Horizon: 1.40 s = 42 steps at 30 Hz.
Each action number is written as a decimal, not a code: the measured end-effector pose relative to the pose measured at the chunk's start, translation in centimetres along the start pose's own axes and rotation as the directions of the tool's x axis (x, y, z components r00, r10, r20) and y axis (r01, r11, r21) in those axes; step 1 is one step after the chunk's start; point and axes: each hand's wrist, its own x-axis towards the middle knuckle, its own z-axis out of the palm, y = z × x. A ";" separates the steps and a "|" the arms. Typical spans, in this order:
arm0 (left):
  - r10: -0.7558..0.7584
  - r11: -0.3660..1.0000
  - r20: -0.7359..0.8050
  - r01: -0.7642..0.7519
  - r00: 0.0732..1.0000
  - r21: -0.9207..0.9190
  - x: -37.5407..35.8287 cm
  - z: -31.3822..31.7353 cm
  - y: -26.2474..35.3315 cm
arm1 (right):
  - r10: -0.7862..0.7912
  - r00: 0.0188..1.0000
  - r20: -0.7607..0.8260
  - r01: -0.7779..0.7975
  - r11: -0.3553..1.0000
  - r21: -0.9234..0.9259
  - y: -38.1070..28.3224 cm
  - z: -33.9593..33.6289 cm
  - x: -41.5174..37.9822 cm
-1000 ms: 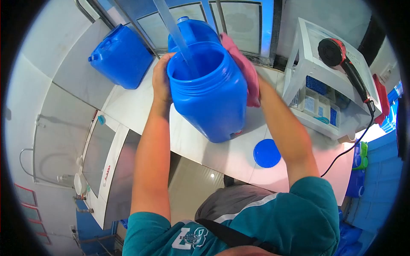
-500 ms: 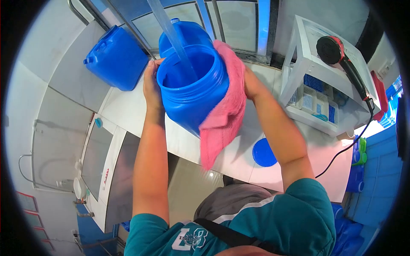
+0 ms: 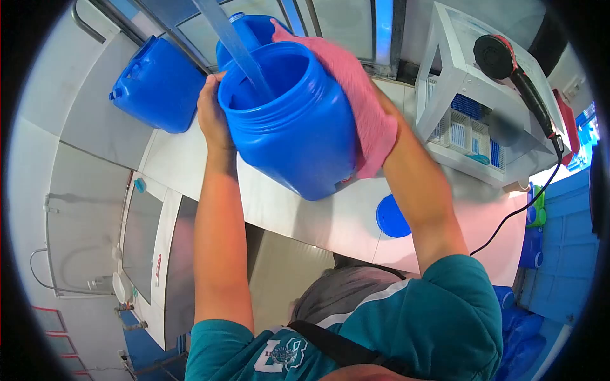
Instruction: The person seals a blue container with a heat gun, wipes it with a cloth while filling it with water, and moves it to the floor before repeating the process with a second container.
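Observation:
A wide-mouthed blue plastic jug is tilted over the counter with its threaded opening facing up and toward me. My left hand grips its left side near the rim. A pink cloth drapes over the jug's right side. My right hand is behind this cloth, pressing it against the jug; its fingers are hidden. Into the mouth runs a clear tube-like column from above. Behind stands another blue container, partly covered by the jug. A round blue lid lies on the counter near my right forearm.
At the left of the white counter stands a blue jerrycan. On the right, a white shelf unit holds small baskets. A black hair dryer-like tool rests on top, its cord hanging down.
The jug has swung left and nearer to me, showing more of its side. The pink cloth has moved up and around its right side with my right hand.

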 end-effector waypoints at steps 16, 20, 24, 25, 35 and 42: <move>-0.012 1.000 -0.112 0.015 0.994 0.027 -2.7 1.6 2.0 | -0.061 0.996 0.061 0.074 0.966 -0.249 -2.8 1.3 -4.8; -0.023 1.000 -0.065 0.022 0.998 -0.011 -2.8 1.6 1.9 | -0.527 0.824 0.208 0.373 0.228 -0.900 -1.6 4.9 -11.6; -0.023 0.999 -0.076 0.019 0.997 -0.045 -3.0 1.6 1.8 | 0.132 0.935 0.330 0.327 0.047 -0.944 2.8 7.9 -12.7; -0.018 0.999 -0.074 0.014 0.997 -0.045 -2.9 1.4 1.7 | 0.317 0.851 0.418 0.405 0.109 -0.908 3.2 8.2 -12.3; 0.194 0.978 0.063 -0.198 0.979 0.069 -11.2 -3.6 2.0 | -0.206 0.824 0.528 0.565 0.218 -0.796 6.1 1.2 -13.6; -0.123 0.989 0.140 0.110 0.982 0.096 -15.8 -1.9 6.2 | -0.378 0.684 0.624 0.720 0.491 -0.491 -2.1 8.8 -12.4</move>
